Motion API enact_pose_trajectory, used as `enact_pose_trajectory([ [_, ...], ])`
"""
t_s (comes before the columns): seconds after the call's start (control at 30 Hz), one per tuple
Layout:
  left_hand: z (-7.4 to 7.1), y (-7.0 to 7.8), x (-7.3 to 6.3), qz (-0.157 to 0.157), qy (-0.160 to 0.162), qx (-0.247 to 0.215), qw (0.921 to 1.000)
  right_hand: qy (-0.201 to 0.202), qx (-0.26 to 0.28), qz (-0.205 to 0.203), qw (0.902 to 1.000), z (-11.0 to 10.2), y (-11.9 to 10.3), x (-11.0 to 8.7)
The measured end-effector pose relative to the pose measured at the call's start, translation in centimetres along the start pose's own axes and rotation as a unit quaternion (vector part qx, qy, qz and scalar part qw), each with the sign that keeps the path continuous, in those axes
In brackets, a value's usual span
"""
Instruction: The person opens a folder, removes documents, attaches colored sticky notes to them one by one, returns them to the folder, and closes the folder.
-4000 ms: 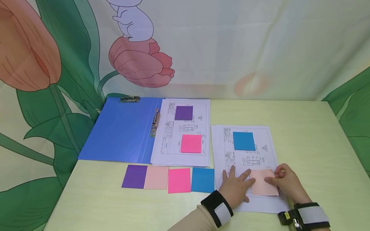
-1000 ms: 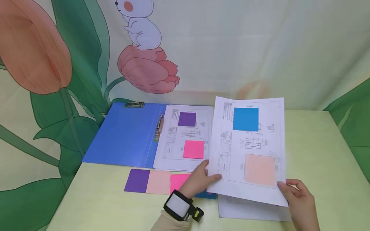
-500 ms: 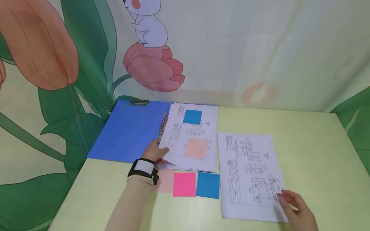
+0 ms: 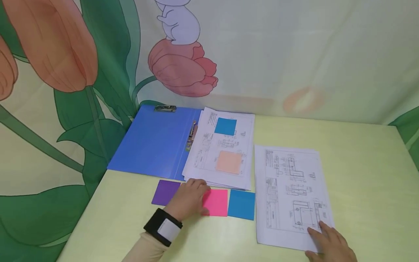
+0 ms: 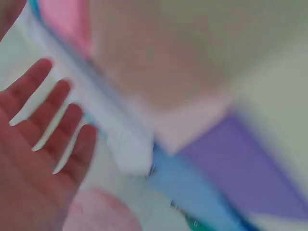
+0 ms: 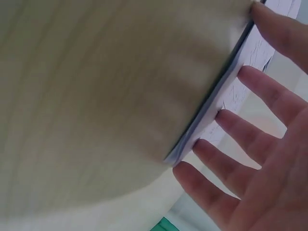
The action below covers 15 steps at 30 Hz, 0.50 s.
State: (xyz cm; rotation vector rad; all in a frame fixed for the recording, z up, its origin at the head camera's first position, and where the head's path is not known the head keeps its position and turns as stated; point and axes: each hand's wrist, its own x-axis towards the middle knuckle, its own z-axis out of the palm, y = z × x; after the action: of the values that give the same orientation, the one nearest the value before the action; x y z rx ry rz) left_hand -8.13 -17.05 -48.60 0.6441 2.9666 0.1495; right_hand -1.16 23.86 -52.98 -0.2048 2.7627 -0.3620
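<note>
— What's nearest?
— The right hand (image 4: pixel 332 243), fingers spread at the near right corner of a loose stack of printed drawings (image 4: pixel 284 193). It grips nothing; its wrist view shows fingertips along the paper's edge.
— And the left hand (image 4: pixel 187 198)?
— Fingers apart in its own blurred wrist view, pinching nothing. It's over a row of paper squares: purple square (image 4: pixel 164 193), pale pink square (image 5: pixel 192 122), hot pink square (image 4: pixel 217 203), blue square (image 4: pixel 241 205). It hides the pale pink one from the head view; whether it touches any, I can't tell.
— Any container?
— Just beyond the row, a blue folder (image 4: pixel 152 143), laid out flat. Its right side carries a pile of sheets, the top sheet (image 4: pixel 209 145) bearing a peach note (image 4: pixel 229 162) nearer and a blue note (image 4: pixel 226 126) farther. Whether the spine clip (image 4: pixel 191 135) holds them, I can't tell.
— What's changed?
— Half a second ago the left hand was at that top sheet's near left corner. A second ago both hands held the sheet up, and purple and pink notes showed in the folder; now it covers them.
</note>
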Motion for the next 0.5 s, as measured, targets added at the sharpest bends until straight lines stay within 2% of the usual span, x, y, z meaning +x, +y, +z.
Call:
enact_pose_trajectory([
  [0.03,0.6,0.5,-0.1,0.017,-0.009,0.001,0.9998,0.0,0.003,0.004,1.0,-0.1,0.0,0.0],
  [0.13,1.9,1.4,-0.4,0.015,-0.015,-0.021,0.9996,-0.003,0.013,0.014,0.9998,-0.3,-0.2,0.0],
  [0.23,2.4,1.4,-0.2,0.013,-0.01,-0.047,0.9987,0.0,0.018,0.017,0.9997,-0.4,-0.3,0.0],
  [0.4,1.9,0.6,0.2,0.014,-0.014,-0.104,0.9944,0.004,0.015,0.02,0.9997,-0.2,-0.2,0.2],
  [0.5,1.1,0.4,0.2,0.022,0.015,-0.103,0.9943,0.007,0.015,0.025,0.9996,-0.2,-0.4,0.2],
])
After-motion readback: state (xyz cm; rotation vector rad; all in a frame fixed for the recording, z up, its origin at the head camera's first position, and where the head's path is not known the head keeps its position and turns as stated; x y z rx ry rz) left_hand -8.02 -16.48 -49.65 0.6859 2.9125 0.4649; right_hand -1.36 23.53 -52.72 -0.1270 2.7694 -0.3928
